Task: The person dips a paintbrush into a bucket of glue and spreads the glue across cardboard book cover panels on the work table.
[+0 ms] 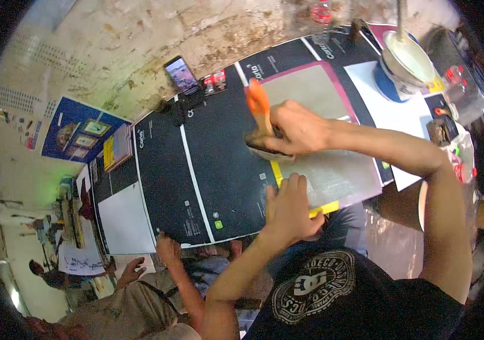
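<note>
My right hand [298, 129] is wrapped round a wide flat brush with an orange handle [258, 97]. The brush's dark bristles [270, 150] are over the left edge of a grey sheet with a purple border [324, 164]. Lower down, my left hand [288, 208] rests with its fingers stretched at the sheet's near left corner. Yellow strips [325, 209] show beside that hand along the sheet's edge. Under the sheet lie black printed boards [219, 153] with white gaps between them.
A white bowl [407, 59] of pale paste sits on a blue-and-white tub [392, 85] at the right, near white paper [366, 85]. A phone [182, 75] leans at the wall. Another person's hands [168, 248] are at the table's near left edge by a white sheet [125, 221].
</note>
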Tool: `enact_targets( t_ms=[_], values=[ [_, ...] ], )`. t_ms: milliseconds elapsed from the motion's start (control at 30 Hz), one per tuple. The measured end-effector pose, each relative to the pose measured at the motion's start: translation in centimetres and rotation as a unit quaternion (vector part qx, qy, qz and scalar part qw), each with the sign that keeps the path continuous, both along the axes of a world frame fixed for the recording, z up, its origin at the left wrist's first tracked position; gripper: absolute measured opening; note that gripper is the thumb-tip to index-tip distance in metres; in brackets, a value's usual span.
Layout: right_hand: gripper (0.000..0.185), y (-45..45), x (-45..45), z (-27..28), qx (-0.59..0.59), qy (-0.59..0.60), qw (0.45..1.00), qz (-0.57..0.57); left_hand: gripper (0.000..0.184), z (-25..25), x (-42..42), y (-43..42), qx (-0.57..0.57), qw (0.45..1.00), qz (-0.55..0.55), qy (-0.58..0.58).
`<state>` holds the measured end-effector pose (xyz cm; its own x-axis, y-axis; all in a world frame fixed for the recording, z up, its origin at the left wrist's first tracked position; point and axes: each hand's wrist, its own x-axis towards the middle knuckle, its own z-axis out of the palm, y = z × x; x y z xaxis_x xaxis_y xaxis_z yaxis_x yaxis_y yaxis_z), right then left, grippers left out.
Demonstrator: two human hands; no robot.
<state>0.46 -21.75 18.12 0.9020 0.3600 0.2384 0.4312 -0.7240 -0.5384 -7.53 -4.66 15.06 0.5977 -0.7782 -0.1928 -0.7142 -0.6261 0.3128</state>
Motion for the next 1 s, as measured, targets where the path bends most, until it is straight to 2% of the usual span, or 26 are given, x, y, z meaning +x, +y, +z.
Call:
enact_targets(
  t_ms=[67,100,133,167,233,267,333,400,467,567,600,667,767,800,867,900,933,967,1000],
  values=[
    [0.023,-0.5,-0.8,-1.5,0.074,0.023,0.991,-0.112,0.070,0.3,-0.1,-0.2,0.016,1.000,0.001,0.005],
    [0.028,-2.1,-1.0,-4.0,0.078,0.004,0.978,-0.191,0.070,0.2,-0.2,-0.2,0.015,1.000,-0.005,-0.005],
    [0.030,-3.8,-2.0,-3.1,0.090,0.121,0.944,-0.293,0.069,0.3,-0.2,-0.2,0.015,1.000,-0.009,-0.016],
    [0.033,-6.7,-2.7,-4.4,0.082,0.081,0.944,-0.310,0.069,0.7,-0.3,-0.4,0.033,0.999,-0.006,-0.016],
    [0.038,-10.4,-4.8,-3.3,0.097,0.024,0.925,-0.367,0.068,0.9,-0.3,-0.6,0.041,0.999,-0.009,-0.016],
    [0.041,-12.0,-5.8,-2.1,0.030,0.030,0.917,-0.397,0.067,0.9,-0.4,-0.7,0.046,0.999,-0.009,-0.014],
    [0.036,-12.7,-6.6,-1.2,-0.060,-0.030,0.883,-0.464,0.067,1.0,-0.4,-0.7,0.047,0.999,-0.010,-0.015],
    [0.035,-10.1,-7.6,-0.8,0.059,-0.080,0.897,-0.431,0.071,1.0,-0.4,-1.1,0.081,0.997,-0.009,-0.012],
    [0.040,-6.3,-9.0,-1.0,0.171,-0.071,0.908,-0.375,0.072,1.1,-0.6,-1.5,0.082,0.996,-0.012,-0.019],
    [0.035,-8.5,-10.9,-4.5,0.081,0.054,0.894,-0.438,0.070,0.7,-0.8,-1.1,0.073,0.997,-0.016,-0.032],
    [0.035,-10.1,-12.8,-2.7,0.128,0.093,0.892,-0.424,0.070,0.8,-0.9,-1.0,0.079,0.996,-0.022,-0.042],
    [0.033,-12.2,-15.0,-1.5,0.075,0.057,0.847,-0.523,0.069,0.8,-1.1,-1.4,0.080,0.995,-0.030,-0.057],
    [0.037,-10.1,-17.7,-0.2,0.168,-0.079,0.833,-0.522,0.068,1.2,-0.9,-2.3,0.099,0.993,-0.028,-0.049],
    [0.038,-8.9,-18.0,-1.6,0.222,-0.108,0.834,-0.494,0.068,1.2,-1.2,-2.4,0.114,0.992,-0.026,-0.046],
    [0.037,-7.5,-20.1,-2.1,0.127,0.079,0.883,-0.445,0.066,1.3,-1.5,-2.5,0.117,0.991,-0.026,-0.054],
    [0.038,-8.1,-21.5,-4.4,0.161,0.100,0.861,-0.472,0.065,1.3,-1.5,-2.5,0.113,0.991,-0.026,-0.063],
    [0.037,-9.5,-23.1,-2.9,0.239,0.169,0.799,-0.525,0.063,1.1,-1.3,-2.6,0.104,0.992,-0.026,-0.071],
    [0.035,-11.1,-25.3,-1.7,0.251,0.099,0.797,-0.540,0.059,1.0,-0.8,-2.9,0.079,0.996,-0.023,-0.045],
    [0.036,-12.8,-27.2,-1.1,0.208,0.051,0.773,-0.597,0.055,0.9,0.1,-2.7,0.054,0.998,-0.018,-0.016]
  ],
)
